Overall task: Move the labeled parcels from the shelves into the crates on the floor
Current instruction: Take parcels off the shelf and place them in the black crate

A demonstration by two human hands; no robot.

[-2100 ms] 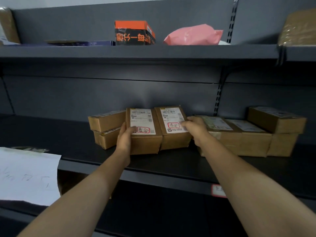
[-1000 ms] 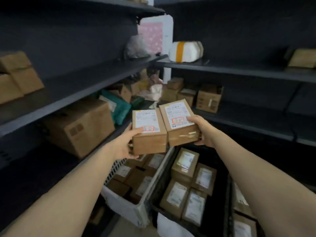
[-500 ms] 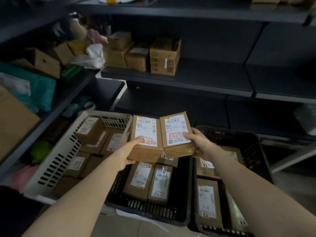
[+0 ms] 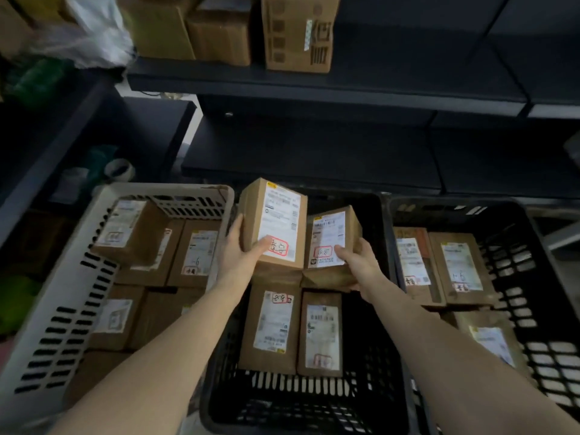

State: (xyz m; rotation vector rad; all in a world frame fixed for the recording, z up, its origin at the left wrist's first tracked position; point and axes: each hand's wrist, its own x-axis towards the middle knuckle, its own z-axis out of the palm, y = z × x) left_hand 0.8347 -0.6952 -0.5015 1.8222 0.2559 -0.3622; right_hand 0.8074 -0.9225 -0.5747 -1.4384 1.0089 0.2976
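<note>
Each of my hands holds a brown labeled parcel over the middle black crate [image 4: 301,400]. My left hand [image 4: 240,251] grips the left parcel [image 4: 276,224], thumb on its white label near a red stamp. My right hand [image 4: 356,262] grips the right parcel [image 4: 331,243], which sits slightly lower and is tilted. The two parcels are side by side, a little apart at the top. Under them two labeled parcels [image 4: 295,331] lie flat in that crate.
A white crate [image 4: 59,306] with several parcels stands on the left, another black crate [image 4: 530,277] with parcels on the right. Dark shelves [image 4: 314,86] run behind, carrying cardboard boxes [image 4: 295,32] and a plastic bag [image 4: 91,32].
I took two parcels off the shelf, turned and looked down at the floor crates. The parcels have dropped lower over the middle black crate and separated slightly, the right one tilting.
</note>
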